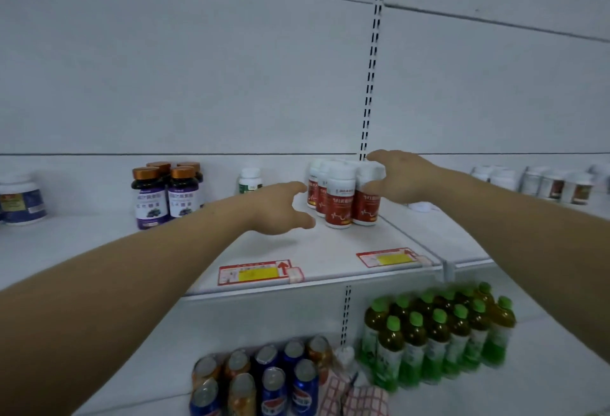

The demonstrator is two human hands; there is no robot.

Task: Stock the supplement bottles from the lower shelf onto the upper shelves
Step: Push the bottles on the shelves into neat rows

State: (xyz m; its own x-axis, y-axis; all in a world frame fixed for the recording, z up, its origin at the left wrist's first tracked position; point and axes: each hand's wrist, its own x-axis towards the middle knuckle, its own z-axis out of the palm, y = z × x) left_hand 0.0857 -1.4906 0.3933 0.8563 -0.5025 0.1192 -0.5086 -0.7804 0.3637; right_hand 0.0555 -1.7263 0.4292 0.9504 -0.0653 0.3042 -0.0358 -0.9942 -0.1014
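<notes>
Several white supplement bottles with red labels stand grouped on the upper white shelf. My right hand is at the rightmost bottle of the group, fingers spread around its cap and side; a firm grip cannot be told. My left hand hovers just left of the group with fingers apart, holding nothing. Further left stand several purple-labelled bottles with copper caps, and behind my left hand a white bottle with a green label.
A blue-labelled tub sits at the far left, more white bottles at the far right. On the shelf below are soda cans, green-capped tea bottles and a red-checked cloth. Price tags line the shelf edge.
</notes>
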